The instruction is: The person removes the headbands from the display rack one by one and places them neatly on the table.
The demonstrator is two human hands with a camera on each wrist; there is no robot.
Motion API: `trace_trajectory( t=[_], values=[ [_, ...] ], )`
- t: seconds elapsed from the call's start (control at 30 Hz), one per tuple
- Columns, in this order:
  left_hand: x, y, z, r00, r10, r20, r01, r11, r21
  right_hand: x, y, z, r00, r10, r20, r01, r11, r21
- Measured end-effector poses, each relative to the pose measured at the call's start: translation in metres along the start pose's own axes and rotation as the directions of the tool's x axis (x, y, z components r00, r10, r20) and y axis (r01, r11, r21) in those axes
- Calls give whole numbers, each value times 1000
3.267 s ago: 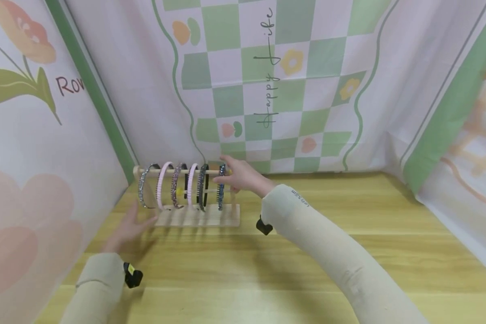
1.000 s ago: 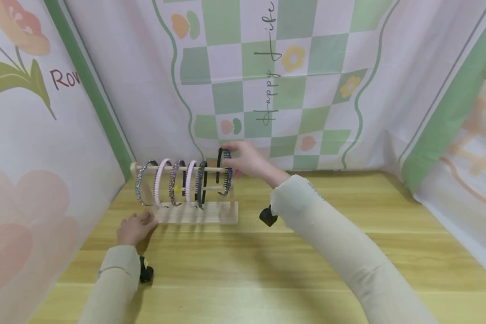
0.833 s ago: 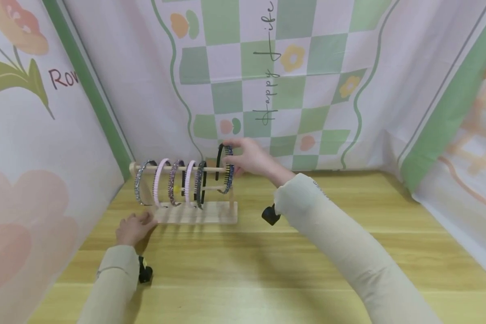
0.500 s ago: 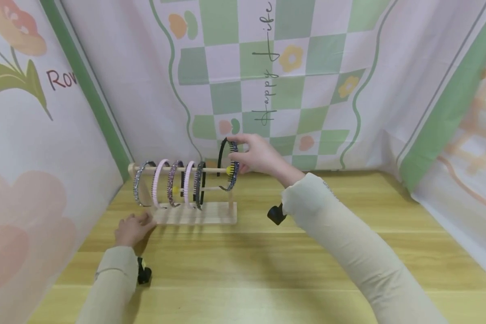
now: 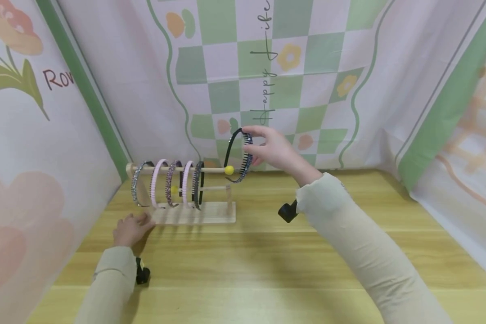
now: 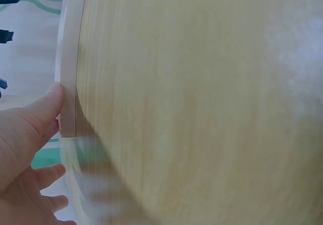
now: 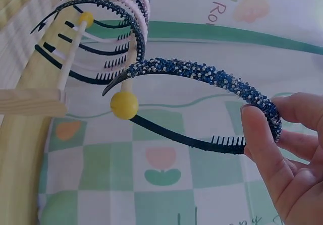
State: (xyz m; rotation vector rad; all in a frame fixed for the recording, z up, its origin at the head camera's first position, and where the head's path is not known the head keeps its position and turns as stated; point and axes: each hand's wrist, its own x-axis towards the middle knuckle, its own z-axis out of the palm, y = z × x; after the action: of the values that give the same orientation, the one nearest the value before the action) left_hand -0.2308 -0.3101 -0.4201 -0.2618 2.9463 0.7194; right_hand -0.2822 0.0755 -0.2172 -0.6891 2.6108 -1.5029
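My right hand (image 5: 277, 146) pinches a headband (image 7: 217, 78) covered in blue and silver sparkles, with black comb teeth inside, between thumb and fingers. Its open ends lie on either side of the yellow ball (image 7: 124, 105) that tips the upper rod of a wooden headband rack (image 5: 220, 216). At the rack's left end, my left hand (image 5: 129, 229) holds the corner of the base. In the left wrist view its thumb (image 6: 48, 101) presses the base edge while the lower fingers are spread. Farther left on the rod hang several headbands, among them a pink one (image 5: 156, 184).
A lower rod with another yellow ball (image 5: 174, 190) runs under the upper one. The rack stands on a wood-grain table (image 5: 267, 270) close to the patterned back curtain (image 5: 222, 58). Another curtain (image 5: 65, 148) borders the left side.
My right hand has drawn the blue sparkly headband up and to the right along the rod, uncovering the yellow ball. Earlier my left hand came to the base corner, where it stays.
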Motion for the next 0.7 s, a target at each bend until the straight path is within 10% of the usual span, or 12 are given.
trace_trajectory(
  t=[0.7],
  values=[
    [-1,0,-2,1000,2,-3,-2,1000,-18,-7,52,-15,995,80,-64,-79,997,21]
  ],
)
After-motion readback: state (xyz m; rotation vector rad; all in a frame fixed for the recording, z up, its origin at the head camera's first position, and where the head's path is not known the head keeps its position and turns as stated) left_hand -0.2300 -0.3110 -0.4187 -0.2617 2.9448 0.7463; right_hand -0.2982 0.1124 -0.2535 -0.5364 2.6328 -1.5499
